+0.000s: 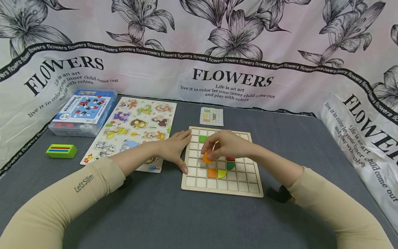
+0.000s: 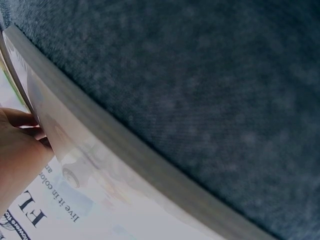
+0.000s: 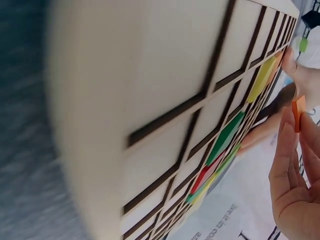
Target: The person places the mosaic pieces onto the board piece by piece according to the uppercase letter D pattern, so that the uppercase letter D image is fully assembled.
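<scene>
A wooden grid board lies on the table, with several coloured tiles set in its squares. Between thumb and fingers, my right hand pinches an orange tile just over the board's left part; the right wrist view shows that tile edge-on at the fingertips. My left hand rests with spread fingers along the board's left edge. An orange square tile and a yellow rounded tile sit side by side low on the grid. Red and dark green tiles show right of centre. My right hand hides some squares.
Behind the board lies a small pattern card. To the left are an animal puzzle board, partly under my left forearm, a clear-sided box with a blue label, and a green block. A flower-printed cloth stands behind the table.
</scene>
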